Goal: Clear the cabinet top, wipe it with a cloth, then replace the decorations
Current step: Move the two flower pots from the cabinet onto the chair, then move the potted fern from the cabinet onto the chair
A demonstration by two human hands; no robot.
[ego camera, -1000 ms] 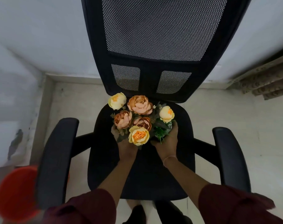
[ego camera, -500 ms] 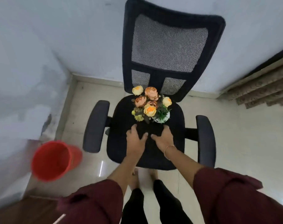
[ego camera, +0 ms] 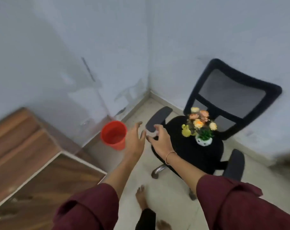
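Note:
A bunch of orange and yellow artificial flowers point(ego camera: 199, 119) stands on the seat of a black office chair point(ego camera: 190, 151) at the right. Beside it sit a small green plant in a white pot point(ego camera: 204, 138) and a small yellow ornament point(ego camera: 186, 132). The wooden cabinet top point(ego camera: 16, 138) lies at the lower left, and what shows of it is bare. My left hand point(ego camera: 134, 140) and my right hand point(ego camera: 159, 141) hang in the air between the cabinet and the chair, fingers spread, holding nothing. The whole view is blurred.
A red bucket point(ego camera: 114, 137) stands on the pale floor in the corner between cabinet and chair. White walls close the corner behind. The chair's left armrest point(ego camera: 157, 118) is just beyond my right hand. My bare feet point(ego camera: 141, 199) show at the bottom.
My hands let go of the flowers on the chair seat and pulled back. The view has swung left, which brings the bucket and the cabinet in.

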